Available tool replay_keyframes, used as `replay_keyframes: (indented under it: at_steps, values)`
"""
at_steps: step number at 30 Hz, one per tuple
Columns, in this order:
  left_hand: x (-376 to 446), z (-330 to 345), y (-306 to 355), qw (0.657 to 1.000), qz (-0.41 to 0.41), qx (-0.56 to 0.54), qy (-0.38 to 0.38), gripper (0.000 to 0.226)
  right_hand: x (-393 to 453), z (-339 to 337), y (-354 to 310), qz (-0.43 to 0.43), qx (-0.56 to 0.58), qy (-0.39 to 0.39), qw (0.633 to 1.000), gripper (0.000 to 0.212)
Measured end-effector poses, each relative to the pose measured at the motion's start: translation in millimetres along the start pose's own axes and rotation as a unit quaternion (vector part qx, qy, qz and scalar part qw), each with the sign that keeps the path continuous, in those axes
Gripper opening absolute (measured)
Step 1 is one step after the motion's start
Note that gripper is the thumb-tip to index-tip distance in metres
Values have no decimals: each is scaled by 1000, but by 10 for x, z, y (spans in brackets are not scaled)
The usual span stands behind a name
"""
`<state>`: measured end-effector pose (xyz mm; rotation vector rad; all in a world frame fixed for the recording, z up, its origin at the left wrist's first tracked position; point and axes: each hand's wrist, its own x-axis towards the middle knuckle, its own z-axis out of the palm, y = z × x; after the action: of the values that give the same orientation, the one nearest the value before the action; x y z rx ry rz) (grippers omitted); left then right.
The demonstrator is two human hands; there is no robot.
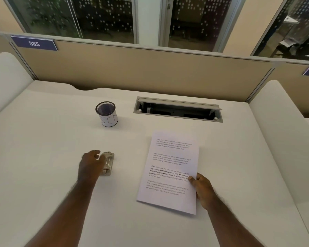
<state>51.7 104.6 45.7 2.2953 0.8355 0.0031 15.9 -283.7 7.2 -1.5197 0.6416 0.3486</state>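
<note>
Left grip: the left grip was on the left side of the punch, fingers bent over it. The picture was blurry there, so I cannot tell if it was grasping the punch or only touching it.
Right grip: the right grip was pinching the paper at its right edge, thumb on top.
Punch: it lay flat on the counter, with its long side running away from the person.
Paper: it lay to the right of the punch, well apart from it. Its long side also ran away from the person, tipped a little.
What matters next: I think the paper and punch had to come together. The punch was right at the left grip and far from the right one. The paper's left edge faced the punch.
Cup: a mesh cup stood farther back, away from both grips.
</note>
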Motion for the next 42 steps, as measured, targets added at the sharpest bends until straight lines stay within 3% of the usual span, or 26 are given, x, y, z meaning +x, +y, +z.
replay_keyframes:
  at_steps: [2, 4, 11, 16, 21, 39, 42]
  values:
    - [95, 78, -108, 993, -43, 88, -59, 48, 10, 18, 50, -5, -5, 4, 1000, 18]
    - [148, 138, -167, 983, -57, 142, -97, 48, 17, 26, 71, -8, -8, 7, 1000, 18]
    - [107, 228, 40, 993, -6, 38, -114, 25, 8, 4, 121, -23, -20, 3, 1000, 18]
    - [-76, 421, 313, 985, 16, -29, -170, 21, -5, -22, 96, -18, -5, -20, 1000, 20]
    - [-255, 605, 476, 964, -22, -148, -218, 28, -9, -37, 95, -21, 0, -25, 999, 19]
    - [-543, 892, 621, 955, -28, -176, -237, 38, 18, -28, 120, -25, 1, -20, 999, 18]
    - [-532, 905, 640, 957, -31, -168, -234, 19, 24, -32, 123, -28, -9, -23, 999, 17]
